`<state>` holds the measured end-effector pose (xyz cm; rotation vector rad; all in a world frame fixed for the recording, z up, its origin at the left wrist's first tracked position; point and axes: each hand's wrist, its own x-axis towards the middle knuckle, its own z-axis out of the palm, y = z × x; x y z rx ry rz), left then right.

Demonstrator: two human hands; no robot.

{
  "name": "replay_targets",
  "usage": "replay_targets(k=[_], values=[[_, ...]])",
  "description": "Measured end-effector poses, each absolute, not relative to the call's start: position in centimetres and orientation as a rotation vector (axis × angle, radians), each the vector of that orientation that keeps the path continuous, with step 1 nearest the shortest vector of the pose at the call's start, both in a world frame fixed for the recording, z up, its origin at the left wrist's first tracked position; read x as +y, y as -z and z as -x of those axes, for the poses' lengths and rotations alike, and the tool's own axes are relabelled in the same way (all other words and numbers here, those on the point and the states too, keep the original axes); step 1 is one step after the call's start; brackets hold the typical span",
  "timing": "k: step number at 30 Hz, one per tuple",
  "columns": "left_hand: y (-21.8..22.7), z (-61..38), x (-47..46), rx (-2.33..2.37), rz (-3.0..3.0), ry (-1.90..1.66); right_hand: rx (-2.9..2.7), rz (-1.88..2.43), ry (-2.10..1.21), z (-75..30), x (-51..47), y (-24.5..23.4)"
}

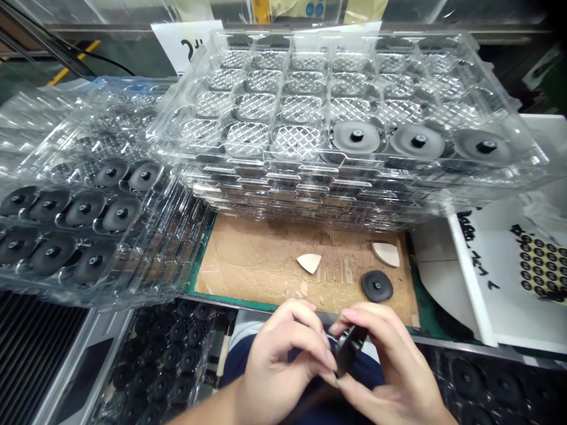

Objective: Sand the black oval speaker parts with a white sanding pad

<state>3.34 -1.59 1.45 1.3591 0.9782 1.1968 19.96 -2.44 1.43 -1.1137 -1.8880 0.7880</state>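
Observation:
Both my hands meet low in the view, over my lap. My left hand [286, 360] and my right hand [385, 369] pinch one black round disc part [348, 349] between their fingertips, tilted on edge. A second black disc [377, 285] lies flat on the brown cardboard sheet [252, 260] just beyond my hands. Two small pale wedge-shaped pieces [309, 262] [387, 254] rest on the same cardboard.
A tall stack of clear plastic trays [310, 177] stands behind the cardboard; three grey discs [416, 141] sit in its top tray. Clear trays [80, 218] of dark discs lie at left. A white sheet of small black rings [543, 262] is at right. More black parts [172, 354] fill a bin below.

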Motion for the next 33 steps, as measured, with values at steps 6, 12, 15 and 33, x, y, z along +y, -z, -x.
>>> replay_targets(k=[6,12,15,33], values=[[-0.97,-3.08,-1.82,0.922,-1.346,-1.196,-1.904,1.084,-0.793,-20.05,-2.32,-1.57],[-1.06,-2.93,-1.61,0.9,-1.338,-1.182,-1.923,1.083,-0.794,-20.06,-2.24,-1.77],[-1.14,-3.0,-1.5,0.904,-1.342,-1.181,-1.922,1.082,-0.808,-20.14,-2.32,-1.68],[-0.66,-2.8,-1.71,0.955,-1.24,-1.179,-1.978,1.156,-0.771,-19.66,-1.9,-2.01]])
